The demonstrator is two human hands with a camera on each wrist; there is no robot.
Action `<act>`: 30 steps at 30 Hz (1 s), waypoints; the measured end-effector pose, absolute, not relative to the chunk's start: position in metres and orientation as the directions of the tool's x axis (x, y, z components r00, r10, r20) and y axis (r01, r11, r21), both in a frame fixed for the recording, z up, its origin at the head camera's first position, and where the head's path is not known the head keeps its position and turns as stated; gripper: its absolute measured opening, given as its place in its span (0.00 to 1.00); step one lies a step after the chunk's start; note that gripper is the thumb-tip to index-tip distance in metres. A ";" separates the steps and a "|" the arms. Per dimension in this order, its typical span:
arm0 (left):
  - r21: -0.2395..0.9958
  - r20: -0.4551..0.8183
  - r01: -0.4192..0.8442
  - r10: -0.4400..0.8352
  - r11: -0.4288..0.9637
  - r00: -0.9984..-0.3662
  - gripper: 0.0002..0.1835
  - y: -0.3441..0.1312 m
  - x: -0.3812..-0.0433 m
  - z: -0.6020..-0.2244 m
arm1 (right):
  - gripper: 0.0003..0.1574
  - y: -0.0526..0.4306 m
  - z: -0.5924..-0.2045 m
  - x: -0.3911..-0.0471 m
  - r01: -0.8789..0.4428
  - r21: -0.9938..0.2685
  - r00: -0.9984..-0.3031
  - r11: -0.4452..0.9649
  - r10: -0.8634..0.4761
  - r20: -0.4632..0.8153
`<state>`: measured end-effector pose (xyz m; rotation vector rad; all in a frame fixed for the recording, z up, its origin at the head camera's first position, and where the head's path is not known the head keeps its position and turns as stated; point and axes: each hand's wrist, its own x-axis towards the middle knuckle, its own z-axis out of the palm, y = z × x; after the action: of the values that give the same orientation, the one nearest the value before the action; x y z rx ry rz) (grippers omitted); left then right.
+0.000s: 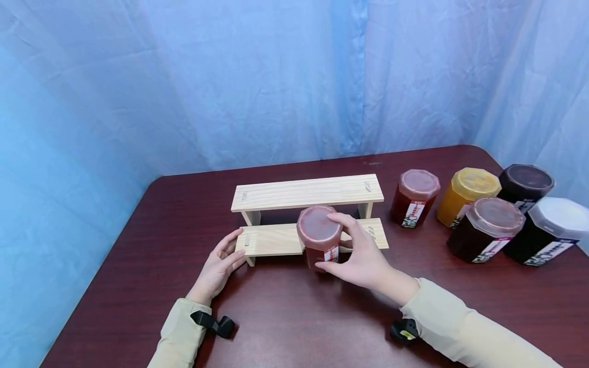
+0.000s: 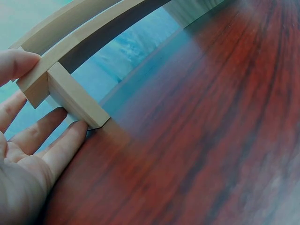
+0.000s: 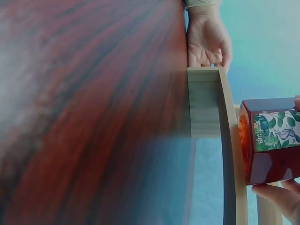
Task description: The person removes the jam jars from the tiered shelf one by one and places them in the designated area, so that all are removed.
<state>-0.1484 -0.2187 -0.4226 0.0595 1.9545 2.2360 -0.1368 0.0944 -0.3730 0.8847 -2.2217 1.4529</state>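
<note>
A two-step pale wooden shelf (image 1: 276, 241) stands in the middle of the table, its lower step nearer me. My left hand (image 1: 219, 267) grips that step's left end; in the left wrist view the thumb (image 2: 21, 64) presses the board while other fingers touch the leg (image 2: 77, 97). Between thumb and fingers, my right hand (image 1: 365, 260) holds a dark red lidded jar (image 1: 319, 225) at the lower step's middle. The right wrist view shows a leafy label (image 3: 279, 130) on the jar (image 3: 262, 166), its base close to the board; whether they touch I cannot tell.
On the right of the table (image 1: 138, 255) stand several octagonal jars: a red one (image 1: 416, 197), a yellow one (image 1: 465, 197), and dark ones, one with a white lid (image 1: 563, 217). Blue curtains (image 1: 257, 87) hang behind the table and at both sides.
</note>
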 end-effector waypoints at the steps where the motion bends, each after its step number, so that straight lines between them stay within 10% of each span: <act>1: 0.987 -0.083 -0.103 0.154 -0.127 -0.985 0.34 -0.219 -0.148 -0.423 | 0.54 0.096 -0.373 -0.137 -0.661 -0.693 -0.749 0.287 -0.307 0.587; 30: 0.988 -0.075 -0.095 0.153 -0.125 -0.985 0.34 -0.219 -0.149 -0.424 | 0.61 0.158 -0.369 -0.126 -0.643 -0.648 -0.751 0.409 -0.168 0.639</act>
<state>-0.1489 -0.2192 -0.4239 0.0657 1.9593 2.2392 -0.1257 0.1585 -0.3693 0.6889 -2.1880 1.3130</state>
